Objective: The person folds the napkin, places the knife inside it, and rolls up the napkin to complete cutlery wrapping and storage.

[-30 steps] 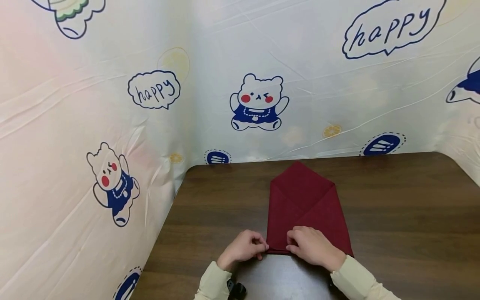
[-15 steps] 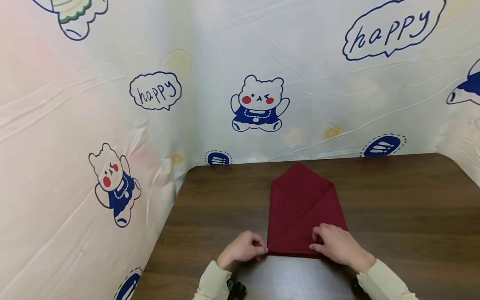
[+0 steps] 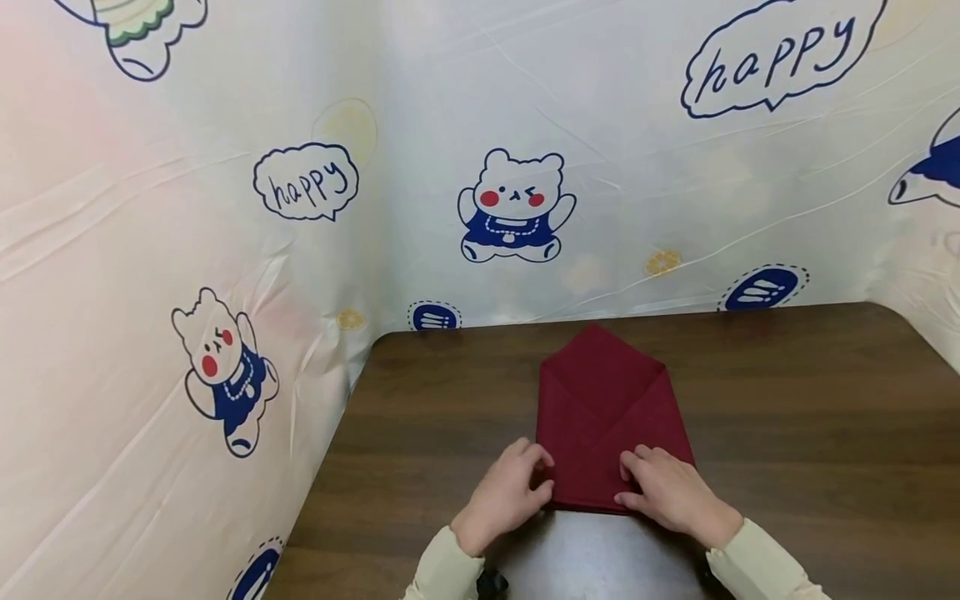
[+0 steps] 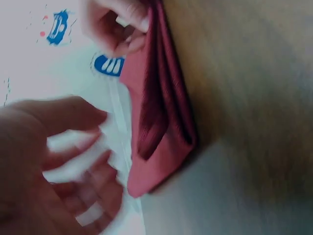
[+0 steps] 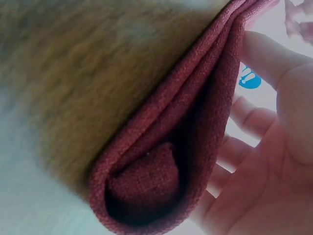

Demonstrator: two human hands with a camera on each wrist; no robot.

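Shifted forward from the near-left corner of a folded maroon cloth [image 3: 603, 404] on the wooden surface [image 3: 810, 417], a person's left hand [image 3: 507, 492] parts its fingers loosely at the cloth's left edge, while the right hand [image 3: 671, 492], fingers relaxed, touches it by the near edge

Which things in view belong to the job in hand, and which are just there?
Part of the job:
- dark red folded cloth
- bare left hand, by the cloth's near left corner
- bare right hand, touching its near edge
- brown wood-grain table under it

Just there:
- pale fabric backdrop printed with cartoon bears and "happy" bubbles
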